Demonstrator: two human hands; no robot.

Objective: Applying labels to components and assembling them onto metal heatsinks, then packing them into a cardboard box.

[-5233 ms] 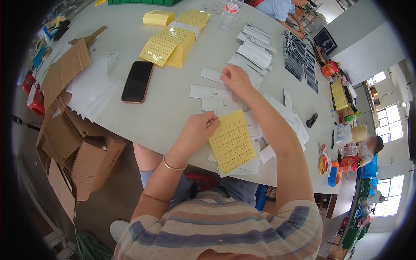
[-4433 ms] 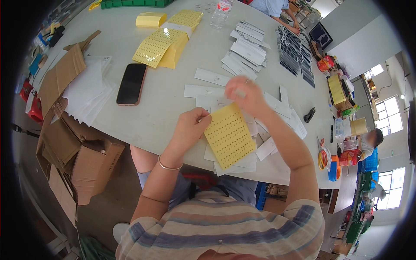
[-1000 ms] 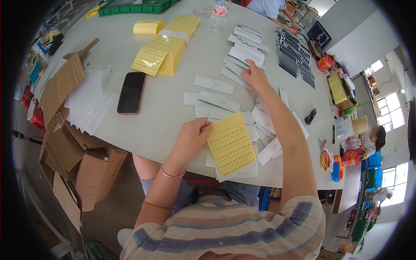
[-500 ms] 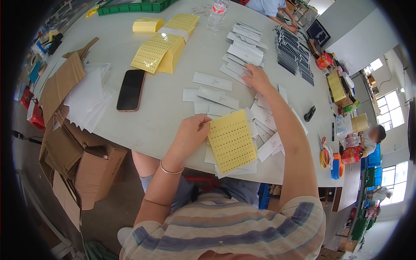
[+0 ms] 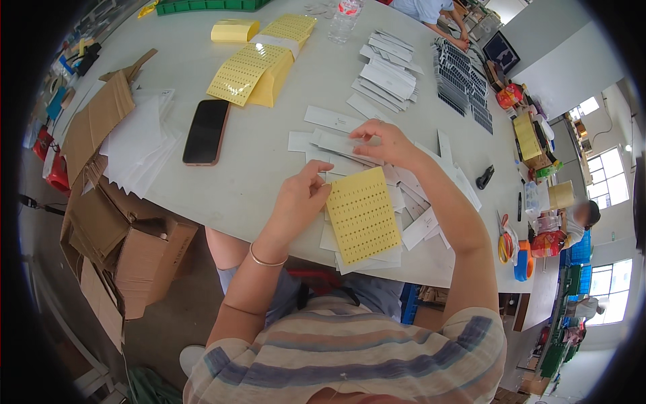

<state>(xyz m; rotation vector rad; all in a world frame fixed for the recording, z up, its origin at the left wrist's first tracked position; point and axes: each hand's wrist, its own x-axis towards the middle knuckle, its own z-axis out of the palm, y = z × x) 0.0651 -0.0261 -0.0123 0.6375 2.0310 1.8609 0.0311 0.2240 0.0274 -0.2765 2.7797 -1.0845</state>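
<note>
Head view, looking down over the worktable: a yellow label sheet sat just below the middle of the frame, slightly askew on some loose white paper strips. The left hand was at its upper left corner, thumb and index parted, thumb right by the edge; couldn't see what the other fingers were up to. The right hand was over a white strip around the centre, fingers curved and a bit apart. Honestly couldn't tell if it was pinching anything.

Handling-wise, my guess was that the sheet weighed next to nothing, bendy and easy to crease, maybe slick given the shine on the similar banded yellow bundle at upper left. I'd have gone for a corner or side edge, thumb on top. Strips looked light and flat too, best taken by one end.

Containers: a green crate was cut off at the top edge, contents not visible. An open cardboard box stood lower left, its inside mostly hidden by flaps. The clear plastic bottle up top had a red-marked label; couldn't read the fill level.
</note>
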